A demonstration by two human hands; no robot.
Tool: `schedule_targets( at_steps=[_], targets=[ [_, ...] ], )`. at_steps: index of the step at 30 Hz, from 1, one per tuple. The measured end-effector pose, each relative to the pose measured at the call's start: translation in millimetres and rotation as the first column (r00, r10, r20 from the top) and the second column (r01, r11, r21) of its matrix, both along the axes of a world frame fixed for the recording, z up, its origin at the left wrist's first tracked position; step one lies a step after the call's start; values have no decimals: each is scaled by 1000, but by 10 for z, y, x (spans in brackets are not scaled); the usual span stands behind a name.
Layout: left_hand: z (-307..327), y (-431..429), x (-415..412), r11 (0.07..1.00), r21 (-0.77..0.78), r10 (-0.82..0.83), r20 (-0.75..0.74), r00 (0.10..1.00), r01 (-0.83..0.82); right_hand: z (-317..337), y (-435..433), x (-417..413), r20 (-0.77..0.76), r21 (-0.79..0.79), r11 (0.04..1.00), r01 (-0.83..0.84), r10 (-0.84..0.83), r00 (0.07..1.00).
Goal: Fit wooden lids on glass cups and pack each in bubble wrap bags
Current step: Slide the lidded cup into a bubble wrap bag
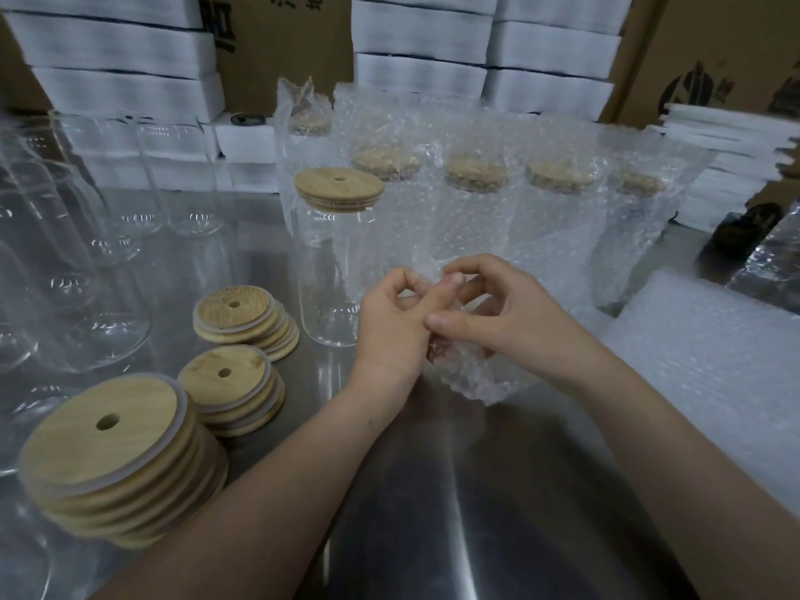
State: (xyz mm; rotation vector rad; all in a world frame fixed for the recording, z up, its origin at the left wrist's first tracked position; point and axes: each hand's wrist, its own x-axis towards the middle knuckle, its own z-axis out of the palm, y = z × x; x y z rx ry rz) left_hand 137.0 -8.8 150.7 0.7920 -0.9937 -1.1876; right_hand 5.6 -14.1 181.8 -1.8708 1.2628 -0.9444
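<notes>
Lidded cups inside bubble-wrap bags

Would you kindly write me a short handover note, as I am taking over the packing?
Both the left hand and right hand pinch one empty bubble wrap bag above the steel table, seemingly opening it.
The lidded glass cup stands unbagged just left of the hands.
Done: at least five bagged cups stand behind.
Left: bag that cup; then lid and bag the bare glass cups at left, using the three stacks of wooden lids.
A pile of spare bags lies at right.
</notes>
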Motion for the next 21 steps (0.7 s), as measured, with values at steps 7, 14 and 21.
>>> schedule_targets(
  at_steps=[7, 14, 21],
  targets=[
    [-28, -30, -14, 1000, -22, 16, 49, 999, -15, 25, -3, -79, 139, 226, 966, -125, 95, 986],
    [-39, -34, 0, 999, -27, 29, 122, 992, -26, 29, -44, -95, 147, 274, 956, 105, -150, 978],
    [-68, -31, -23, 997, -39, 70, 293, 954, -61, -13, -102, -60, 185, 105, 938, 330, -344, 920]
  ],
)
